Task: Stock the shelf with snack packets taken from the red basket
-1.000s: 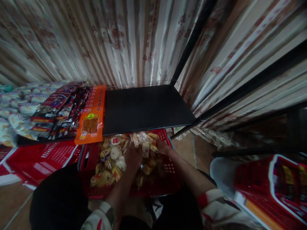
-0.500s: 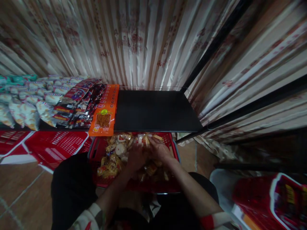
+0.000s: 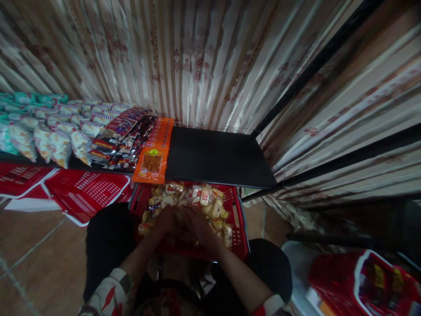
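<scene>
Lower centre of the frame: left hand and right hand meet over the snack packets heaped in the red basket, which sits just below the black shelf, within easy reach of both arms; whether either hand grips a packet cannot be told.

Orange packet lies on black shelf before striped curtain.
</scene>
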A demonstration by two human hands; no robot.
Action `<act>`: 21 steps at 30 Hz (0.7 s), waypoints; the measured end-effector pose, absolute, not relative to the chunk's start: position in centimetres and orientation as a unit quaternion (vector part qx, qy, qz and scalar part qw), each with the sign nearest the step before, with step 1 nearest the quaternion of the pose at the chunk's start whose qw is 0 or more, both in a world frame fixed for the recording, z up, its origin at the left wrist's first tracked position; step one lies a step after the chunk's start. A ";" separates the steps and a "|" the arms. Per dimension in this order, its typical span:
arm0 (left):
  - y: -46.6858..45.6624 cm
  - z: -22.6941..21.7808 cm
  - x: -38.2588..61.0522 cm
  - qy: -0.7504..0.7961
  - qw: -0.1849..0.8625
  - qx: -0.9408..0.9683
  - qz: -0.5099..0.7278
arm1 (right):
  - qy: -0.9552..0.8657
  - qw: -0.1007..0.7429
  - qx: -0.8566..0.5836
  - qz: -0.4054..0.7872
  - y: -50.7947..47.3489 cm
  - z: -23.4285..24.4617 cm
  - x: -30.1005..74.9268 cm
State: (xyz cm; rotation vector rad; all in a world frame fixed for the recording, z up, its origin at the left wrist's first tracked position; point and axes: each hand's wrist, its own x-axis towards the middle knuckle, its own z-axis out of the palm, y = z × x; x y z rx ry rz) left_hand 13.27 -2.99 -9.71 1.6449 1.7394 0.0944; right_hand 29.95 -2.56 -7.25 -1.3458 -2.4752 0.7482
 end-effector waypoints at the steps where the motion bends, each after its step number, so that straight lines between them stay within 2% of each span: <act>1: -3.0 -9.5 13.1 0.673 0.360 0.645 0.042 | -0.843 0.094 -0.464 0.256 -2.7 -7.6 29.5; 11: -4.5 -8.1 12.5 0.674 0.343 0.651 0.063 | -0.839 -0.015 -0.502 0.209 -3.1 -8.8 27.3; 17: -5.6 -8.9 12.3 0.672 0.348 0.650 0.079 | -0.837 -0.025 -0.506 0.205 -3.6 -8.2 26.9; 21: -6.1 -8.7 12.1 0.660 0.330 0.671 0.072 | -0.838 0.008 -0.506 0.205 -4.6 -7.0 26.9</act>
